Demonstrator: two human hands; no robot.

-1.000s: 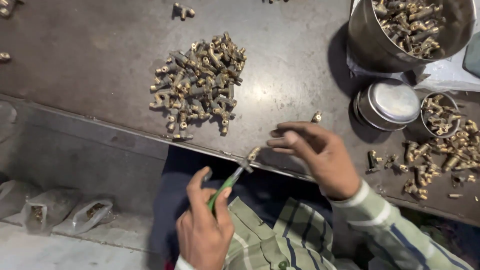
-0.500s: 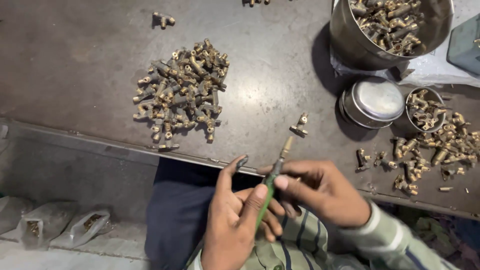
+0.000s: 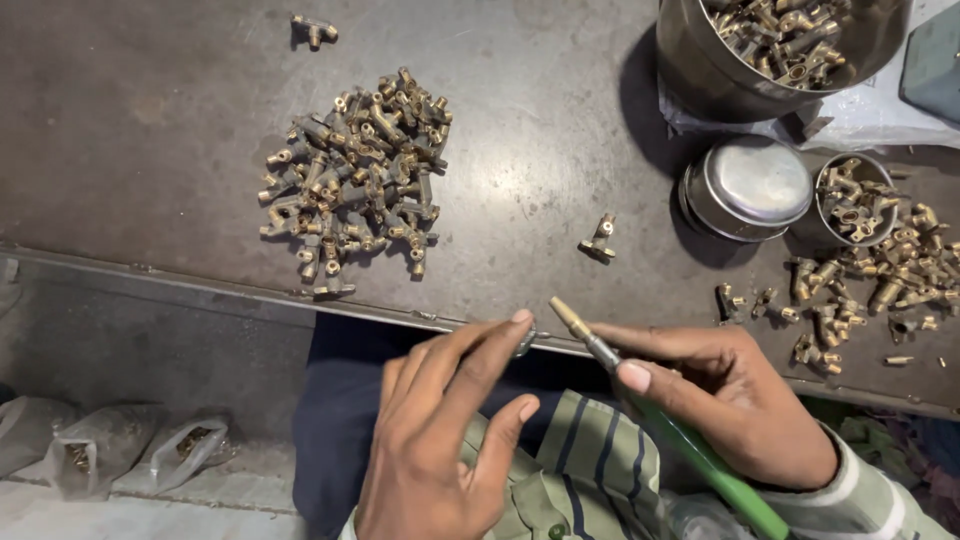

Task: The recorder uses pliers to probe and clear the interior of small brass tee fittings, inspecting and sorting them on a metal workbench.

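My right hand (image 3: 735, 400) grips a tool with a green handle (image 3: 715, 470). Its thin metal shaft ends in a brass tip (image 3: 568, 318) that points up-left over the table's front edge. My left hand (image 3: 440, 450) lies flat beside it, fingers stretched and holding nothing, with the index fingertip at the table edge (image 3: 440, 318) close to the tool tip. A single brass fitting (image 3: 600, 238) lies on the dark table just beyond the tip. A heap of brass fittings (image 3: 355, 185) sits to the left.
A large steel pot (image 3: 700, 70) of fittings stands at the back right, with a lidded steel tin (image 3: 750, 185) and a small steel cup (image 3: 850, 200) of fittings in front. Loose fittings (image 3: 870, 290) are scattered at right. Plastic bags (image 3: 130, 450) lie on the floor, lower left.
The green tool passed from my left hand to my right. The brass fitting that was on its tip now lies on the table, and my left hand has opened.
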